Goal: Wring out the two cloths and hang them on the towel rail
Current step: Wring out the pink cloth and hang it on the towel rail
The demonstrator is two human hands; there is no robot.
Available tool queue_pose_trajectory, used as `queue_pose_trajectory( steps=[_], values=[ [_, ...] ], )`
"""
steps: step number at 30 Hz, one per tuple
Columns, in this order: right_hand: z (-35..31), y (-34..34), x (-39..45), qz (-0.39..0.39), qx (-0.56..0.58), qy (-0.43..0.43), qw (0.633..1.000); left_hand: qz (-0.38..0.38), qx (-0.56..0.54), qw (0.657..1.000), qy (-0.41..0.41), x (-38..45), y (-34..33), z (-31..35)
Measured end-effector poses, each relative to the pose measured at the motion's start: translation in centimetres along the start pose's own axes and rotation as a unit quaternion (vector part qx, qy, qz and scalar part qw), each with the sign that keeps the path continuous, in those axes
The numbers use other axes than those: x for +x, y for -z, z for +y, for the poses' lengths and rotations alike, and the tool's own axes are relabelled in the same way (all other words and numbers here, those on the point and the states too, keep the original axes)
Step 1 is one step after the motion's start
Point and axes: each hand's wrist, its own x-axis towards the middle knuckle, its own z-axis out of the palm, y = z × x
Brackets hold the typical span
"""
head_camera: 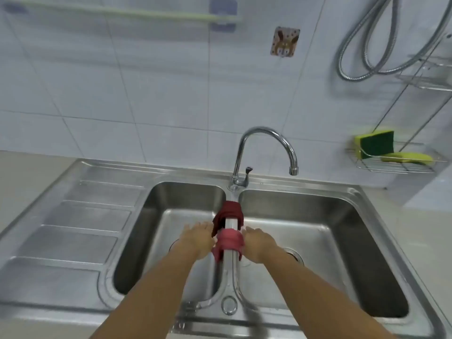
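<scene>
I am reaching both bare forearms out over the double sink (367,199), one on each side of the steel divider (231,265) that is running between the two basins. My left hand (198,238) is hovering over the left basin with its fingers spread and loose, gripping nothing, its fingertips coming just beside the cloths. My right hand (260,243) is doing the same over the right basin, fingers extended and relaxed, also holding nothing, and sitting just beside the pink cloth (230,242).

That pink cloth is lying draped across the divider between my two hands, its ends hanging down into each basin. Just beyond it, the dark red cloth (230,211) is draped over the same divider (bunched more thickly on its left side), close to the pink one, though whether they are touching I cannot tell.

Farther on, the chrome tap (266,148) is standing at the back of the sink, its spout curving toward the right basin. To the right, a wire rack (391,165) on the wall is holding a green and yellow sponge (375,143). High on the tiled wall at upper left, the pale green towel rail (122,12) is hanging bare, well apart from both cloths.
</scene>
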Motion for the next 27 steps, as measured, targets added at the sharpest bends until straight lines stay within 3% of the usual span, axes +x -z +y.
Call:
queue_pose_trajectory(
  steps=[5, 10, 15, 22, 27],
  values=[
    [0.2, -2.8, 0.5, 0.013, 0.018, -0.016, 1.000, 0.019, -0.093, 0.995, -0.038, 0.1, -3.3, 2.3],
    [0.2, -4.5, 0.8, 0.056, 0.137, -0.030, 0.988, 0.063, -0.222, 0.973, 0.014, 0.2, -5.5, 2.3],
    [0.3, -4.8, 0.1, 0.080, 0.180, -0.027, 0.980, 0.027, -0.266, 0.964, 0.016, 0.5, -5.3, 2.3],
    [-0.2, -4.5, -0.8, 0.134, 0.128, -0.010, 0.983, 0.039, -0.152, 0.988, 0.011, -0.3, -4.0, 2.5],
    [-0.9, -2.6, -2.1, 0.182, 0.145, 0.020, 0.972, 0.110, -0.198, 0.974, -0.001, -1.9, -2.0, 2.0]
  ],
)
